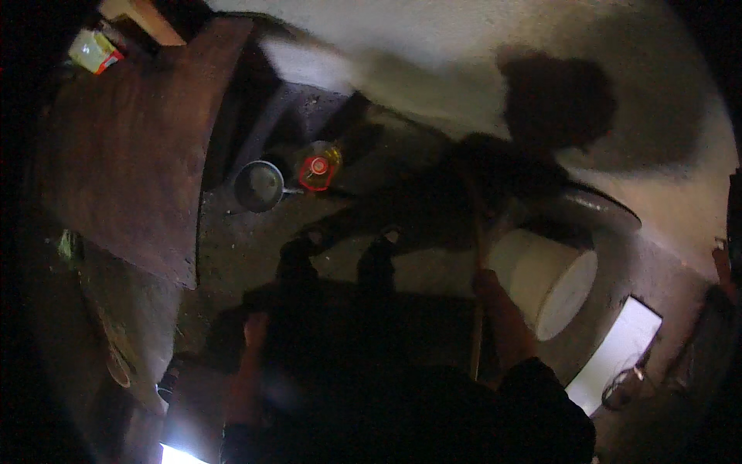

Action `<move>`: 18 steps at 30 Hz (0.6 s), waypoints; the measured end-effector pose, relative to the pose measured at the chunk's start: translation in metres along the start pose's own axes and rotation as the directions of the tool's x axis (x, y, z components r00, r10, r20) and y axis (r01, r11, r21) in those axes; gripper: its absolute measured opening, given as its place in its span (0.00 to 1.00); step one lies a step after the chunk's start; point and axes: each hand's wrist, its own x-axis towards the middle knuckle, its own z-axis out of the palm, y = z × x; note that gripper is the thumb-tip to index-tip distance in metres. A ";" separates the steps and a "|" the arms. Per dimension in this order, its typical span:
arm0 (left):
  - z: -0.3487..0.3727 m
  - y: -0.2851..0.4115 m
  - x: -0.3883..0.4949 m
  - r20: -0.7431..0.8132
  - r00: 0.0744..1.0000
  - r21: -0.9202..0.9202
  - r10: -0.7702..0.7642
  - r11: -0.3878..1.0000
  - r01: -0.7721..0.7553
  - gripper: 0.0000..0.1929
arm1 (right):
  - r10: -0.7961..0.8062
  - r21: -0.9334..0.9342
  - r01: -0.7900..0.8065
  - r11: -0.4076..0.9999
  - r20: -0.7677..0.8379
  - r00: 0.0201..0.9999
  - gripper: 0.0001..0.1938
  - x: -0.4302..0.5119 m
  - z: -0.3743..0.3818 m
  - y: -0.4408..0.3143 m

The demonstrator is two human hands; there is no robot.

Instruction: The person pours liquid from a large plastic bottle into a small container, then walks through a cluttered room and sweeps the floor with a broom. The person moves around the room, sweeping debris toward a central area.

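Note:
The room is dim. My right hand (488, 283) is closed around a long thin wooden stick (476, 342), which runs roughly up and down the view beside a pale bucket (530, 275). Low at the left of my dark-clothed body is my left hand (255, 329); its fingers are lost in shadow, and nothing can be made out in it. Beyond my feet a round metal pan (259, 187) with a handle is on the floor. Close to its right stands a clear container with a red top (317, 168), holding something yellowish.
A brown wooden table (139, 145) fills the upper left, bearing a yellow-green packet (95, 52) and a wooden object (153, 23). Right of me are a large round rimmed object (603, 209), a long white panel (617, 354) and tangled wire (623, 388). A pale wall rises ahead.

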 end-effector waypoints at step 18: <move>0.159 0.229 0.229 0.078 0.974 0.414 0.211 0.882 -0.224 0.18 | -0.042 -0.197 0.080 0.977 0.189 0.981 0.13 0.003 0.120 0.147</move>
